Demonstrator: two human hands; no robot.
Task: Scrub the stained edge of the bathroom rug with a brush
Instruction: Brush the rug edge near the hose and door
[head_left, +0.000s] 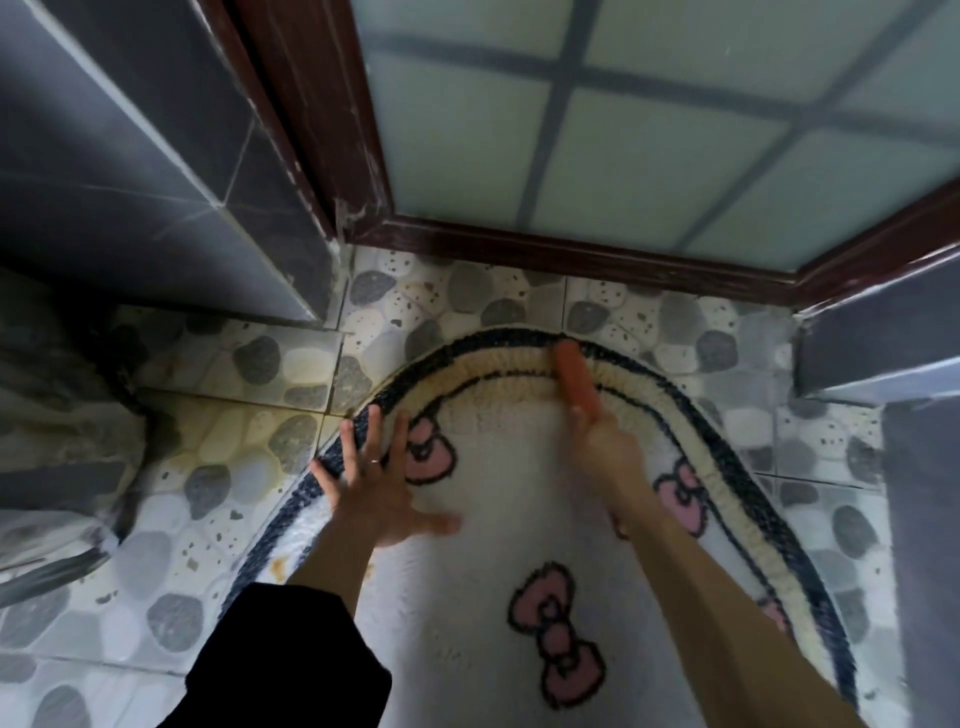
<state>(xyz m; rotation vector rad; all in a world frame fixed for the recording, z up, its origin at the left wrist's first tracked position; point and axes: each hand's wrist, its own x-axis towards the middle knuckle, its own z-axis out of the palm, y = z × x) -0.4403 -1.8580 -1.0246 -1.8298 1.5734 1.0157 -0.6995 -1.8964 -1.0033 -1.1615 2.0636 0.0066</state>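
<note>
A white oval bathroom rug (467, 561) with pink bows, a cream band and a dark blue border lies on the pebble-pattern floor. My right hand (605, 447) grips the handle of an orange brush (571, 376), whose head lies on the cream band at the rug's far edge, just inside the dark border. The brush and hand are motion-blurred. My left hand (371, 486) presses flat on the rug's left side with fingers spread, its fingertips reaching the dark border. Brownish stains show on the rug's left edge near my left forearm.
A frosted glass door (649, 130) in a dark red frame stands just beyond the rug. Dark grey tiled walls (156, 156) close in at the left and right. A pale rounded fixture (47, 415) sits at the far left. Pebble-pattern floor tiles (234, 374) surround the rug.
</note>
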